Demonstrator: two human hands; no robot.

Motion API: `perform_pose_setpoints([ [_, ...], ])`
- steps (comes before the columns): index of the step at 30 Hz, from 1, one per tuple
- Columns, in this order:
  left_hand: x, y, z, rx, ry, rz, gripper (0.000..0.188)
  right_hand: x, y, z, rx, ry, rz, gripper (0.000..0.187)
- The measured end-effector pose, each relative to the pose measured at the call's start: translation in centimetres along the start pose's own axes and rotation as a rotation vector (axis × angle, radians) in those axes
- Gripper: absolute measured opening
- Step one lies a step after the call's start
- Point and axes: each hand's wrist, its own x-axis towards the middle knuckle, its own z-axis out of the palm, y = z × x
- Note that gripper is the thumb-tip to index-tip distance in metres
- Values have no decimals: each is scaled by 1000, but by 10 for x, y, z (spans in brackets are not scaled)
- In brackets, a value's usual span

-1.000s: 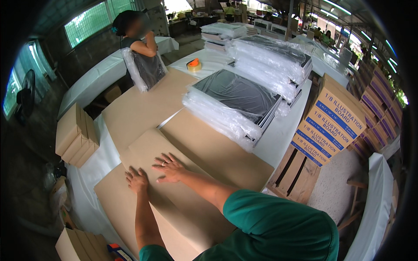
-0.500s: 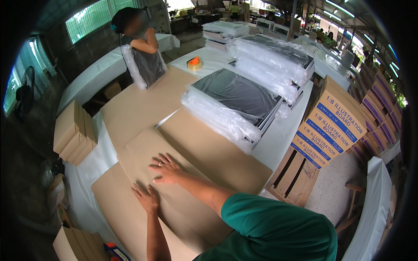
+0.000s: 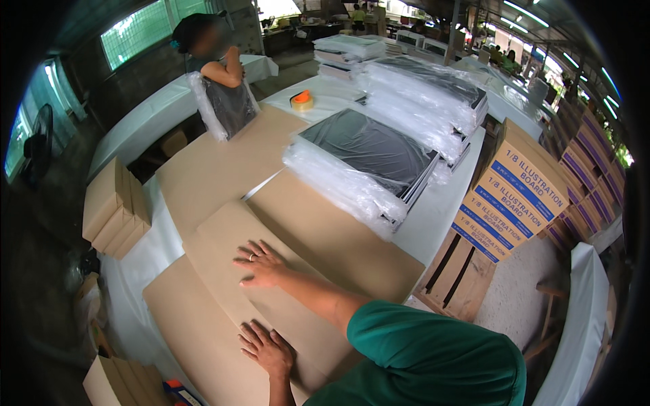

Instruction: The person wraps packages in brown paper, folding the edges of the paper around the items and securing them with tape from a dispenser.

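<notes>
A large sheet of brown paper (image 3: 233, 233), folded over on itself, lies across the table before me. My right hand (image 3: 263, 264) rests flat on the folded part, fingers spread, with a ring on one finger. Closer to me, my left hand (image 3: 267, 348) presses flat on the same folded paper near its left edge, fingers apart. Neither hand grips anything. More brown paper spreads beneath and beyond, one sheet (image 3: 338, 230) to the right and another (image 3: 217, 149) at the far side.
Plastic-wrapped dark boards (image 3: 369, 152) stand in stacks at the back right. An orange tape dispenser (image 3: 302, 101) sits beyond the paper. Brown packages (image 3: 112, 210) stand at the left; cartons (image 3: 514, 193) are piled on the right. Across the table stands a person (image 3: 227, 95) with folded arms.
My left hand has slid toward me and to the right along the folded paper. My right hand stays nearly in place.
</notes>
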Motion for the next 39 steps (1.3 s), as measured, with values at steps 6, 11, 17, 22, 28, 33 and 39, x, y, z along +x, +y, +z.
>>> perform_pose_setpoints([
  [6, 86, -23, 1, -159, 95, 86, 55, -2, 0, 3, -18, 21, -8, 73],
  [11, 204, -43, 16, -222, 222, 18, 54, -2, -1, -4, -8, 4, -9, 72],
  [17, 277, -37, -7, -192, 60, -154, 53, 1, 3, 3, 23, 13, -19, 72],
  [22, 310, -54, 4, -137, 46, -148, 52, 0, -1, 1, 1, -7, -8, 72],
  [28, 325, -62, 26, -266, 284, -91, 52, -2, -1, -5, 11, -39, 20, 73],
  [33, 352, -99, 54, -613, 206, -179, 49, -2, -1, -7, -4, -43, 32, 73],
  [39, 302, -89, 35, -774, 250, -189, 48, -2, -4, -6, -1, -22, 25, 72],
])
